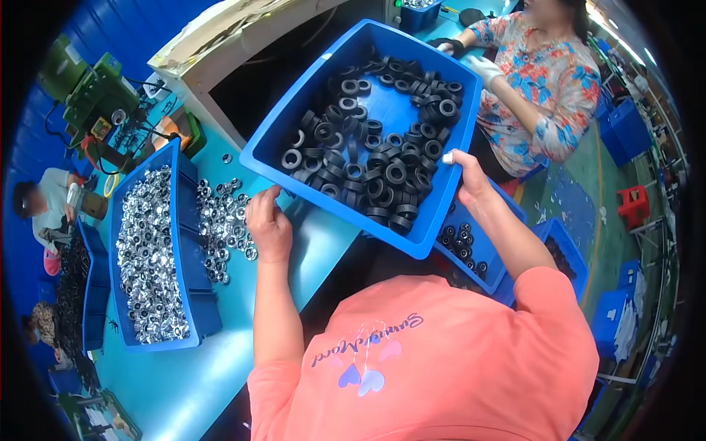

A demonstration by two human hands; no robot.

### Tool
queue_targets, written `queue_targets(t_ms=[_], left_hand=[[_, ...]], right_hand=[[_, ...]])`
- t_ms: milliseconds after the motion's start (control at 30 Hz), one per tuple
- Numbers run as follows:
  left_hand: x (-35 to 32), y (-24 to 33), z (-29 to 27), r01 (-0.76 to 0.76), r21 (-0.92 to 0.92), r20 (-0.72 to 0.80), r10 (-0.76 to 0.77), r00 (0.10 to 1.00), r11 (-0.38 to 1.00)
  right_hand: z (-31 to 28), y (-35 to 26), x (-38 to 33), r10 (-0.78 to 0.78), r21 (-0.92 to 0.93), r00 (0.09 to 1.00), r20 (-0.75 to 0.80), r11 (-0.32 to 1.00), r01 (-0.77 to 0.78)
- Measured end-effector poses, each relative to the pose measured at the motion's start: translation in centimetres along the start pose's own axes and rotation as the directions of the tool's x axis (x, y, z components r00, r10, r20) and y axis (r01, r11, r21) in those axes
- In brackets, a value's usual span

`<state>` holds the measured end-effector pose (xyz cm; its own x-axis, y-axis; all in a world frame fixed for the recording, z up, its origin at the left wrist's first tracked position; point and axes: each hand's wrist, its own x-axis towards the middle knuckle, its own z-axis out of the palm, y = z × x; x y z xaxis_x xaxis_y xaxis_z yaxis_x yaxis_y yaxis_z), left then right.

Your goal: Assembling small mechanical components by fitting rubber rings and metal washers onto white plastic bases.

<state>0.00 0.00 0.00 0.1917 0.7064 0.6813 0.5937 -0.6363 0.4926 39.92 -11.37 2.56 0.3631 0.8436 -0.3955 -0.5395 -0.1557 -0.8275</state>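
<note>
**benchnewbie:** so where's the bin sitting relative to your hands?

**me:** The big blue plastic tray (pixel 390 103), loaded with black rubber rings (pixel 382 165), is right between my hands and tipped up off the teal worktable (pixel 184 367). My right hand (pixel 465 176) is clamped on its near right rim, thumb over the edge. My left hand (pixel 268 220) is at the tray's lower left corner, fingers curled against the wall; I can't tell how firm that grip is. Hands are well apart, one per side.

**benchnewbie:** and what's around it?

**me:** Just left of my left hand there's a loose pile of shiny silver metal rings (pixel 224 220) on the table, next to a long blue bin (pixel 195 294) full of the same. A smaller blue bin (pixel 478 253) with a few black rings sits under my right forearm. A person in a floral shirt (pixel 544 81) sits across from me.
</note>
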Motion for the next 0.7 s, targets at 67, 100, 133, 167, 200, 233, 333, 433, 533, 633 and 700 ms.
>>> queue_targets(t_ms=[67, 100, 133, 167, 200, 233, 333, 433, 533, 633, 700], left_hand=[[1.7, -0.8, 0.1, -0.028, -0.021, -0.092, 0.026, 0.995, 0.999], [3.3, -0.4, 1.1, -0.051, -0.062, -0.156, 0.04, 0.987, 0.997], [3.2, -0.3, 1.9, -0.043, -0.084, -0.212, 0.024, 0.977, 0.996], [2.4, -0.7, 1.4, -0.036, -0.081, -0.217, 0.018, 0.976, 0.996], [0.4, -0.2, 0.8, -0.008, -0.112, -0.174, -0.011, 0.985, 0.994], [-0.5, 0.3, 0.2, 0.006, -0.13, -0.17, -0.028, 0.985, 0.991], [-1.7, 0.3, -0.5, 0.012, -0.291, -0.185, -0.068, 0.98, 0.957], [-2.6, 1.4, 0.9, -0.004, -0.511, -0.211, -0.12, 0.97, 0.86], [-3.7, 1.1, 2.6, 0.045, -0.578, -0.194, -0.191, 0.962, 0.814], [-4.8, 1.1, 2.4, 0.318, -0.919, 0.147, -0.545, 0.826, 0.234], [-5.7, -1.1, 0.2, 0.32, -0.878, 0.153, -0.425, 0.892, 0.356]], right_hand=[[-0.2, 0.3, 0.1, -0.067, 0.044, 0.997, 0.03, 0.997, 0.065], [-0.8, -0.6, -0.6, -0.131, 0.055, 0.991, 0.027, 0.99, 0.129], [-1.5, -0.6, -1.1, -0.161, 0.053, 0.986, 0.034, 0.986, 0.159], [-1.8, 1.2, -2.7, -0.159, 0.061, 0.987, -0.001, 0.985, 0.159], [-2.3, 2.8, -3.6, -0.125, 0.088, 0.992, -0.016, 0.988, 0.126], [-2.7, 3.7, -5.2, -0.079, 0.096, 0.996, -0.03, 0.992, 0.082], [-2.9, 5.4, -9.1, -0.033, 0.133, 0.998, -0.044, 0.99, 0.039], [-5.7, 7.6, -13.0, -0.102, 0.17, 0.99, -0.094, 0.979, 0.117], [-6.9, 9.0, -14.9, -0.14, 0.164, 0.985, -0.1, 0.974, 0.155], [-7.8, 9.6, -17.8, -0.169, 0.201, 0.978, -0.118, 0.961, 0.19], [-7.8, 11.0, -22.7, -0.155, 0.236, 0.983, -0.101, 0.956, 0.175]])
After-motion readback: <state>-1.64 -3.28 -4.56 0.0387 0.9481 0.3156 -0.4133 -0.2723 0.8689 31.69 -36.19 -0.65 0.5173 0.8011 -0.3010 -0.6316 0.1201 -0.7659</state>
